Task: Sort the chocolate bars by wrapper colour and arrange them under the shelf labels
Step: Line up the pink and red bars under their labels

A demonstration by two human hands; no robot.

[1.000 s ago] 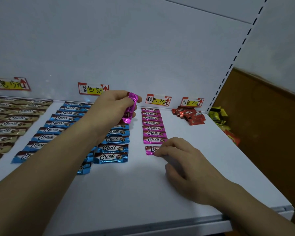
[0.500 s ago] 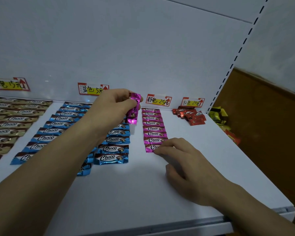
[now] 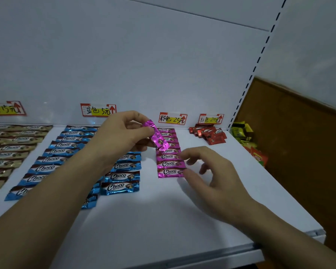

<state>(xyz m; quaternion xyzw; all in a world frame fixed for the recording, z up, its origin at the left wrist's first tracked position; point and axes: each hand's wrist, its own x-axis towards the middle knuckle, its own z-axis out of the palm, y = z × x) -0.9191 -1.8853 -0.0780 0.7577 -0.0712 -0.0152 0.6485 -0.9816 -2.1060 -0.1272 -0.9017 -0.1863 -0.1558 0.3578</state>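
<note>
My left hand (image 3: 122,133) pinches a pink-wrapped chocolate bar (image 3: 158,137) and holds it tilted above the shelf, just left of the pink column. That column of pink bars (image 3: 169,164) runs down from the pink label (image 3: 172,118). My right hand (image 3: 211,175) hovers beside the column's right edge with fingers loosely spread; its thumb is next to the lowest pink bar (image 3: 170,172). Blue bars (image 3: 122,176) lie in two columns under the blue label (image 3: 97,110). Gold bars (image 3: 10,146) fill the far left. Red bars (image 3: 209,133) are heaped under the red label (image 3: 210,119).
The white shelf (image 3: 163,220) ends at a front lip below my arms. Yellow, green and orange snack packs (image 3: 246,138) are piled past the shelf's right end, against a brown wall. The slotted upright (image 3: 246,84) marks the right side.
My right hand has pushed the lowest pink bar up against the column and lifted its fingers off. My left hand has swung its pink bar rightward, toward the column.
</note>
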